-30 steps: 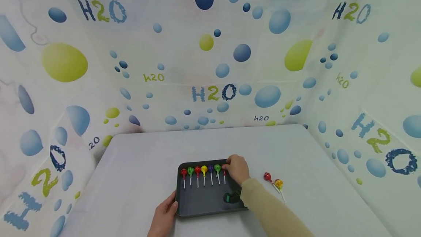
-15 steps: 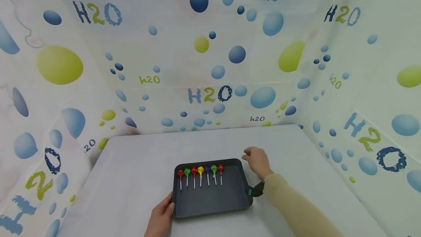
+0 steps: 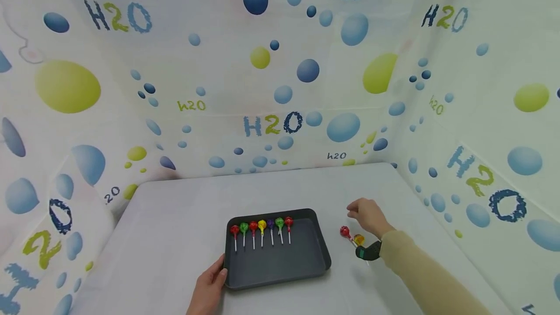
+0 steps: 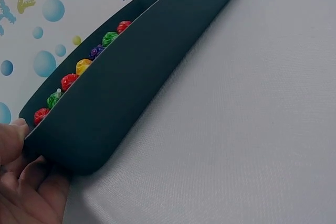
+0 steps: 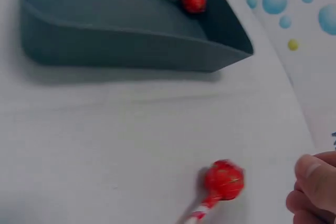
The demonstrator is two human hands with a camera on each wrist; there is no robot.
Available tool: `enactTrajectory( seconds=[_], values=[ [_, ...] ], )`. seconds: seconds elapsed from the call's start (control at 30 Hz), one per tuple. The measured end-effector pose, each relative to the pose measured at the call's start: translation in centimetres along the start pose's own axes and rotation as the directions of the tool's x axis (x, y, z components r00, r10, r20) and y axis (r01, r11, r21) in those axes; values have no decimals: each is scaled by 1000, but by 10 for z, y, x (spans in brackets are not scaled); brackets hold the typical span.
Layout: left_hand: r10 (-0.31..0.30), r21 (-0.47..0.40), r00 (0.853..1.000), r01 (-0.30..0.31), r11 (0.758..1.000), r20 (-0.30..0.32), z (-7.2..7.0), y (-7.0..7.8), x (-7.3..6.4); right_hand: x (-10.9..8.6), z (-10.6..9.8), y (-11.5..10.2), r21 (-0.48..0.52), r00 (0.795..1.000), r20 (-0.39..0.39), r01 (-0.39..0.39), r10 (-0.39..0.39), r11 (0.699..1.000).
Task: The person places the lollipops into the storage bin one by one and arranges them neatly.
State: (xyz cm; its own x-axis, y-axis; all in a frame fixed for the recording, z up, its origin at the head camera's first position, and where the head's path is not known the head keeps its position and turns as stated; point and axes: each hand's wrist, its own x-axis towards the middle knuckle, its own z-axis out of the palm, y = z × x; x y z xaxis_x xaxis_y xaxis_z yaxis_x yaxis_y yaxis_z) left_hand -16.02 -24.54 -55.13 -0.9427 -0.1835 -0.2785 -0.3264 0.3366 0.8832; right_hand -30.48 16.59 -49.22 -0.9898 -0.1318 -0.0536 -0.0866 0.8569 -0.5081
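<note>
A dark grey tray (image 3: 280,264) lies on the white table. My left hand (image 3: 207,286) grips its left edge, thumb at the rim and fingers curled against the outside in the left wrist view. Along the tray's far side runs a row of lollipops, from a red lollipop (image 3: 235,230) at the left to another red lollipop (image 3: 288,221) at the right, with green, yellow and purple ones between. To the right of the tray, my right hand (image 3: 369,215) hovers with loosely bent fingers and nothing in them. Close by lie a red lollipop (image 5: 224,179) and a yellow lollipop (image 3: 358,239), partly hidden by the wrist.
The white tabletop (image 3: 183,218) reaches back to a wall sheet (image 3: 227,62) printed with bubbles and H2O lettering. A dark band (image 3: 368,252) with a green patch sits on the right wrist.
My right hand has let go of the rightmost red lollipop in the tray and moved right, to above the two loose lollipops. My left hand stays on the tray. The head view has shifted slightly.
</note>
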Motion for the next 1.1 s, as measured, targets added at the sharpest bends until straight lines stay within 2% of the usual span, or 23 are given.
enactTrajectory(
  seconds=[0.23, 0.4, 0.6, 0.87, 1.03, 1.1],
  values=[
    [-11, -21, 1000, 11, 1000, 15, 0, -1, 1, -4, 20, 2, -15, 993, 117, -20, 22, 1000],
    [-23, -28, 1000, 24, 999, 19, 0, 0, 0, -2, 26, 0, -65, 988, 154, 29, -19, 997],
    [-4, -26, 1000, 5, 1000, 16, -1, 1, -1, -3, 28, -1, -98, 989, 148, 37, -22, 995],
    [-9, -24, 1000, 10, 1000, 16, -1, 2, -1, -3, 29, 0, -62, 989, 150, 3, 7, 998],
    [-2, -30, 1000, 3, 1000, 7, 1, 3, -2, -1, 28, -2, -62, 992, 125, -5, 13, 998],
    [-3, -27, 1000, 3, 1000, -1, 0, 3, -3, 1, 26, -6, -55, 995, 104, 12, -7, 998]
  ],
)
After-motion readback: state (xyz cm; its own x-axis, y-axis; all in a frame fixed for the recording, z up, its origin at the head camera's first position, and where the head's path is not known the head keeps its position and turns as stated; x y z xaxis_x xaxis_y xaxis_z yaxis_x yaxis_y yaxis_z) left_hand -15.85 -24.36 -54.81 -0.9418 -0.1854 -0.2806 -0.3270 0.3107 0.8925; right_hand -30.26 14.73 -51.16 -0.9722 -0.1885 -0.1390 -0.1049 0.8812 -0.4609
